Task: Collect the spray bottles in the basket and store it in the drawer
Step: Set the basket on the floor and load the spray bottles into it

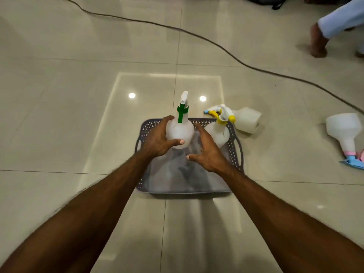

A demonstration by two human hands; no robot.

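Left hand [157,138] gripped the round white plastic spray bottle with the green trigger [180,131], upright over the far-left part of the grey perforated plastic basket [235,152] on the tiled floor [78,95]. Right hand [208,152] was spread wide just beside it, holding nothing. One white bottle with a yellow collar [218,131] already stood in the basket's far-right corner. Still out: a white bottle with a yellow-and-blue nozzle [246,120] lying just past the basket, and a white bottle with a pink-and-blue nozzle [344,133] well off to the right. Judged about a third done; drawer not in view.
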